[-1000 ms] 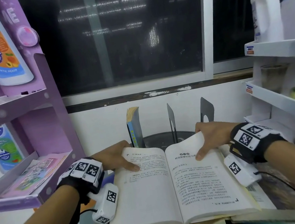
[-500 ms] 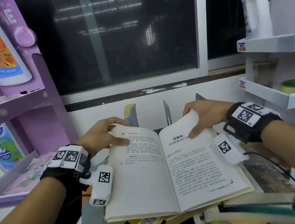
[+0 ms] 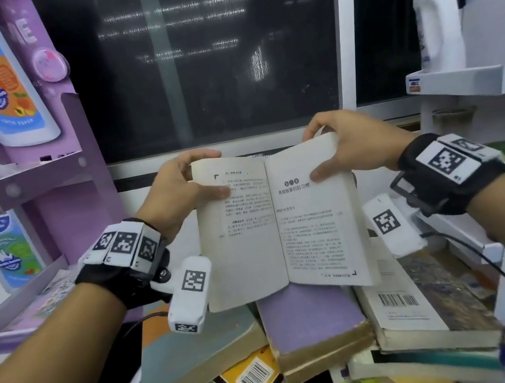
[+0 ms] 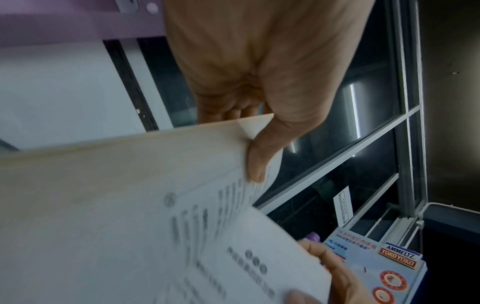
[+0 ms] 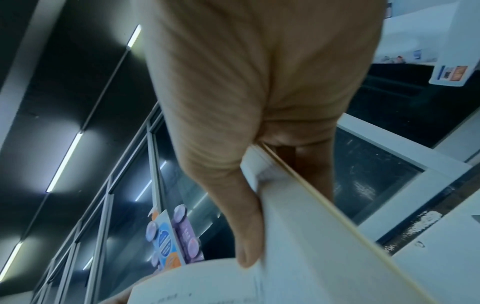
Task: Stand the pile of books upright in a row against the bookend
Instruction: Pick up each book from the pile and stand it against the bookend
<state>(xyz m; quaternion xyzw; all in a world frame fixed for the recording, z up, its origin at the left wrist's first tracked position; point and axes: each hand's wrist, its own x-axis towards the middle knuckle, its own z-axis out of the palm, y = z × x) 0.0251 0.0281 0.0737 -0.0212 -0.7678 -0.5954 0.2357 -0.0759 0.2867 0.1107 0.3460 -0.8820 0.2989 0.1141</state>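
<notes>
While both hands hold it, the book is in the air above the pile.

Left hand: the left hand grips the upper left corner of the open paperback book with cream pages and black print; the thumb lies on the left page and the fingers are curled behind the cover.
Right hand: the right hand grips the upper right corner of the same book; the thumb presses on the right page, the fingers wrap over the top edge and behind.
Book position: it is open, lifted and tilted toward the camera, in front of the dark window, not touching the books under it.
Pile: the loose pile of flat books lies under the open one; on top are a grey-covered book, a lilac-covered book and a white book with a barcode, near to each other.
Bookend: I cannot see it; the open book covers that place.
Left side: a purple cardboard display shelf stands beside the left wrist.
Right side: a white shelf unit carries a white bottle with a purple cap.
</notes>
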